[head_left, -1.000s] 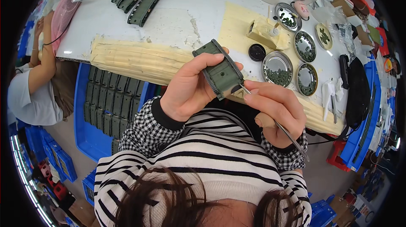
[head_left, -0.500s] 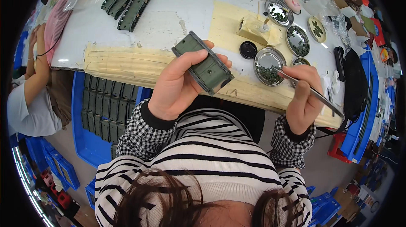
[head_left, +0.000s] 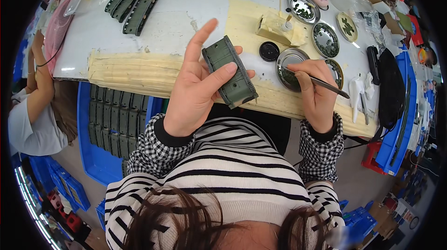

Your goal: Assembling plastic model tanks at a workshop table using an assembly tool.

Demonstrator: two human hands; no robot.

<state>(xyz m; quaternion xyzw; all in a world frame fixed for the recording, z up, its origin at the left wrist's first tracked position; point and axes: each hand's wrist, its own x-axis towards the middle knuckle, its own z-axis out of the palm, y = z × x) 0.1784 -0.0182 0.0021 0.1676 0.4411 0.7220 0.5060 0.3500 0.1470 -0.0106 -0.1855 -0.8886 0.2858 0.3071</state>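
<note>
My left hand (head_left: 193, 87) grips a dark green curved panel (head_left: 229, 70) between the thumb and the fingers behind it. Its index finger points up, off the panel. In my right hand (head_left: 315, 92) are slim metal tweezers (head_left: 333, 88), gripped like a pen, with their tips over a round metal dish (head_left: 292, 54). Small dark green pieces (head_left: 289, 80) lie in that dish, partly covered by my fingers. Whether the tips hold a piece is too small to tell.
More dishes of green pieces (head_left: 325, 40) stand behind and beside my right hand. A black lid (head_left: 269, 51) and a paper-wrapped block (head_left: 281, 30) sit nearby. Similar panels (head_left: 141, 14) lie at the back left; a blue crate (head_left: 100, 160) holds rows of them. Another person's arm (head_left: 43, 82) shows at left.
My right hand has moved left, nearer the dish's middle, with the tweezers. The panel has turned more upright, and my left index finger has stretched away from it.
</note>
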